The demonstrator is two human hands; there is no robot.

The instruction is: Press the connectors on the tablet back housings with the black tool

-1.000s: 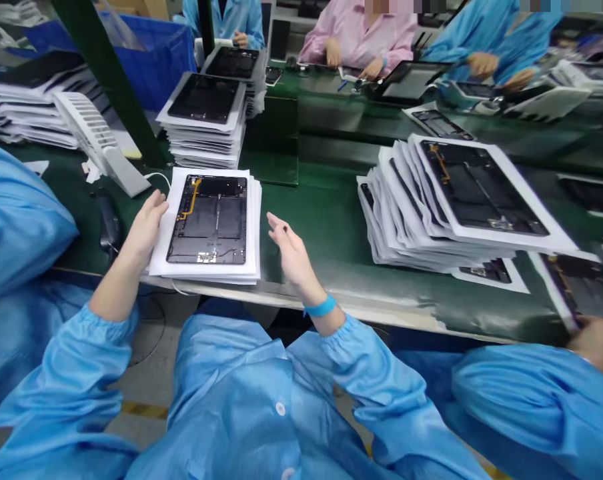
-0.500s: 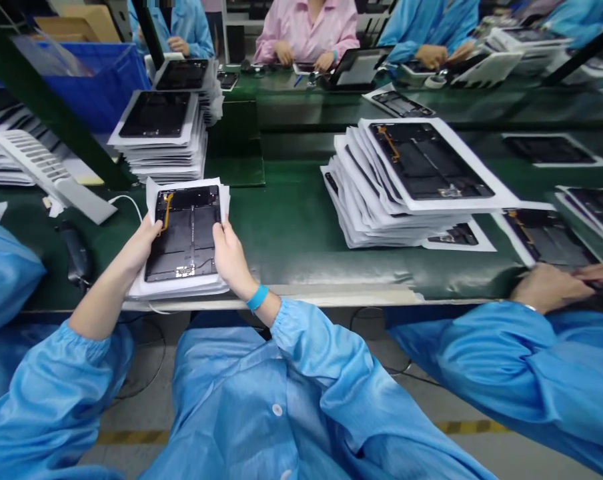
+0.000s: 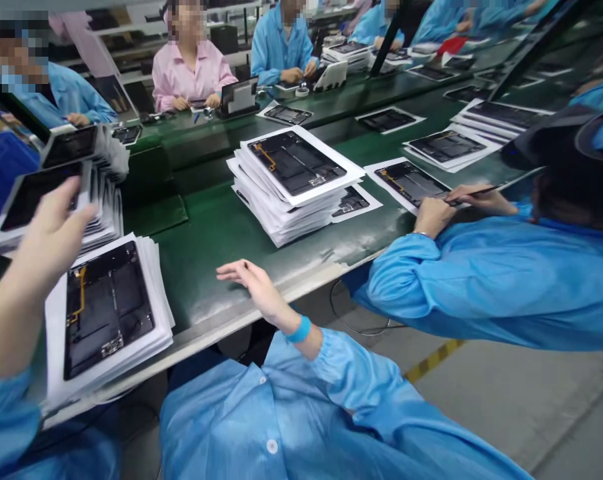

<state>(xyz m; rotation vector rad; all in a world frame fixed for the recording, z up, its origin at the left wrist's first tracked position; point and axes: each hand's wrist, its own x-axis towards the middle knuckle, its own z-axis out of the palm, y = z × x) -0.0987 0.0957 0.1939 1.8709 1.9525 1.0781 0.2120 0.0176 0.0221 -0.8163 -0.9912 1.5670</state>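
My left hand (image 3: pixel 56 227) is raised over the left side of the bench, thumb and fingers apart, with nothing in it. Just below and right of it, a black tablet housing (image 3: pixel 109 307) with an orange flex cable lies on top of a stack of white paper sheets (image 3: pixel 161 293). My right hand (image 3: pixel 254 283), with a blue wristband, hovers near the bench edge with its fingers stretched out and holds nothing. Beyond it stands a taller stack of paper sheets (image 3: pixel 271 217), topped by another tablet housing (image 3: pixel 296 160) with an orange cable.
Further stacks with dark tablet panels (image 3: pixel 26 197) stand behind my left hand. At the right, a co-worker's hands (image 3: pixel 436 213) hold a thin tool over a tablet housing (image 3: pixel 406 181). Other people sit across the green bench (image 3: pixel 206 247). A blue bin (image 3: pixel 6 163) is at far left.
Both hands closed in on the tablet housing and its paper, then let go. My left hand has risen and my right hand has moved off rightward. The view has turned right.
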